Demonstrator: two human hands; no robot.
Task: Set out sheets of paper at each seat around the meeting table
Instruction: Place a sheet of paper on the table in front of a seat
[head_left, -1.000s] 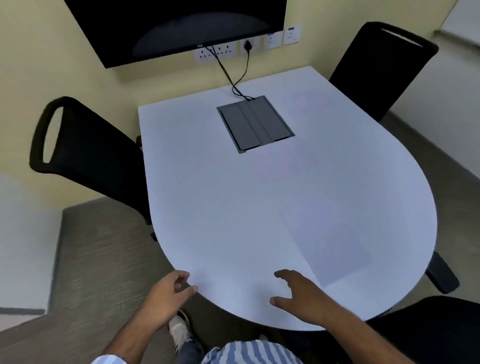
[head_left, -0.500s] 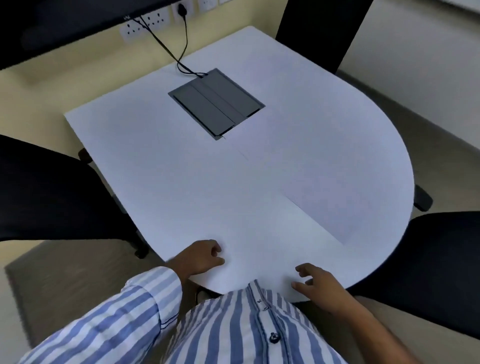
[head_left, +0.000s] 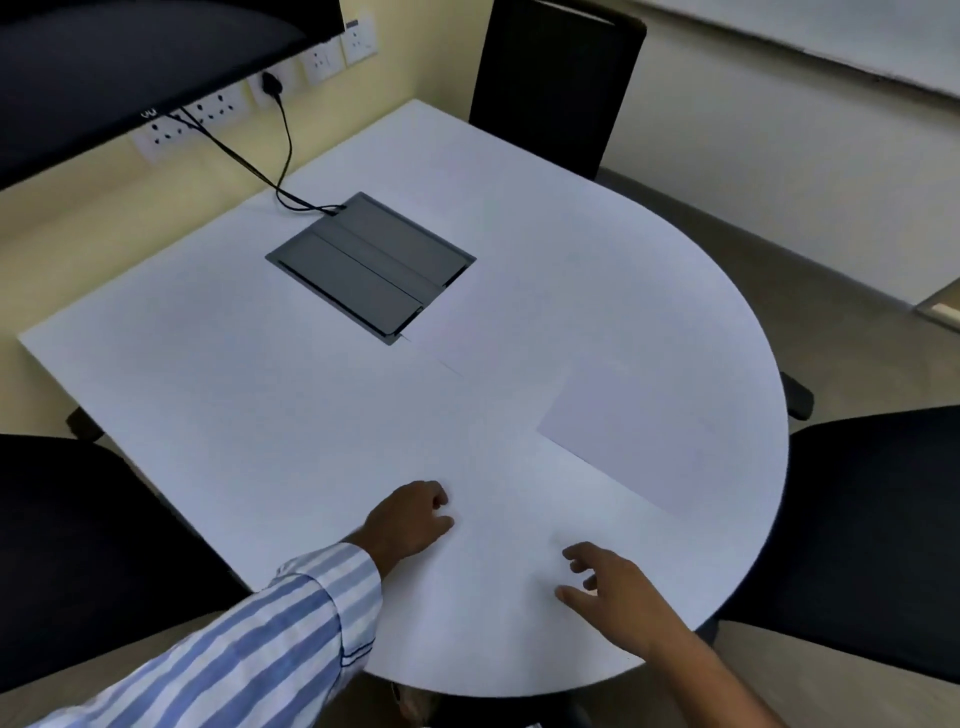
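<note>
At the far left a black chair (head_left: 78, 545) sits tucked against the straight side of the white bench (head_left: 234, 389). From the lower left the left arm reaches in over the bench edge in a blue-and-white striped sleeve (head_left: 249, 654), the cuff stopping at the wrist. The left hand (head_left: 410, 522) rests palm down on the bench top, its fingers (head_left: 439, 501) curled loosely under, the thumb pointing right; they close on nothing that can be seen, though white paper against the white top would be hard to make out there. Farther back, a grey cable hatch (head_left: 369, 265) is set into the bench, with a black cable (head_left: 249, 166) running up to the wall sockets under a dark screen (head_left: 130, 52). Just beside the hatch's near right corner lies one sheet of paper (head_left: 467, 322), faint against the top. The right hand (head_left: 618, 592) comes in bare-armed from the lower right, hovering low near the rounded near edge, fingers (head_left: 576, 553) spread and slightly bent, holding nothing. Beyond it, toward the right rim, lies a second sheet (head_left: 639, 431), turned at an angle and facing the black chair (head_left: 872, 535) at the right. A third chair (head_left: 556, 83) stands at the far side.
</note>
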